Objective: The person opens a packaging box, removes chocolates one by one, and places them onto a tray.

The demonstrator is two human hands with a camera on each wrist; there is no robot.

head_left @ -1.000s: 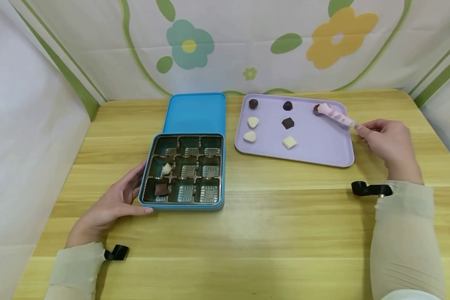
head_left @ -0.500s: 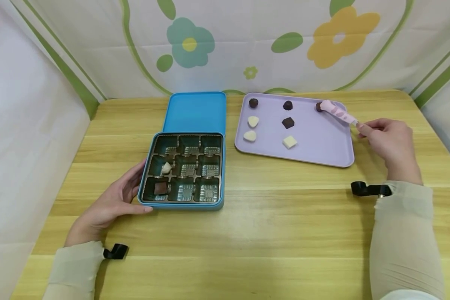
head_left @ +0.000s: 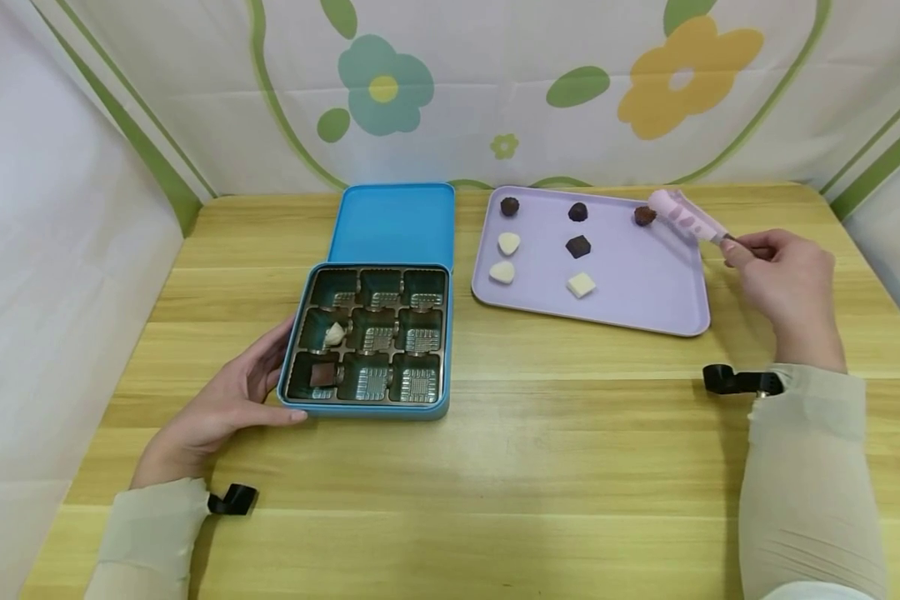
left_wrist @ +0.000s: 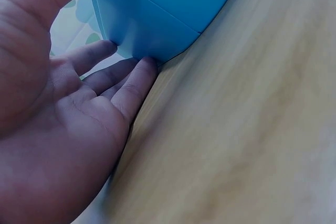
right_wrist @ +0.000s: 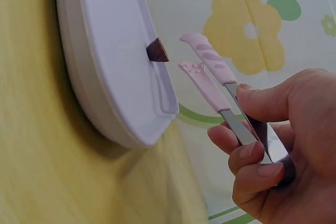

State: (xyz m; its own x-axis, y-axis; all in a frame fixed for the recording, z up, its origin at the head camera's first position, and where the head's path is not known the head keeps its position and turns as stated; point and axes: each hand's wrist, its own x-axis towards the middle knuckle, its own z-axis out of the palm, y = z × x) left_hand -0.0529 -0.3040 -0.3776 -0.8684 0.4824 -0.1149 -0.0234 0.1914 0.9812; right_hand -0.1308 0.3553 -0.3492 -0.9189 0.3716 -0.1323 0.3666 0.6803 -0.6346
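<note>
My right hand (head_left: 787,283) pinches small metal tongs with pink paw-shaped tips (right_wrist: 210,72) between thumb and fingers. In the right wrist view the tongs' tips stand apart with nothing between them. Just left of them, a round dark chocolate (head_left: 645,216) sits at the far right of the lilac tray (head_left: 630,283). My left hand (head_left: 232,400) rests at the near left corner of a blue tin (head_left: 375,411), thumb along its front, extended fingertips against its side. Inside the tin's divided insert lie a white chocolate (head_left: 334,334), middle left, and a square brown chocolate (head_left: 322,374), front left.
Several more chocolates share the tray, among them a dark one (head_left: 509,207) at back left and a white square (head_left: 581,284) at the front. The tin's blue lid (head_left: 393,221) lies behind it. A flowered cloth (head_left: 495,83) hangs along the table's back edge.
The tongs have lifted and moved right, off the round dark chocolate, which is now uncovered on the tray. The left hand stays at the tin.
</note>
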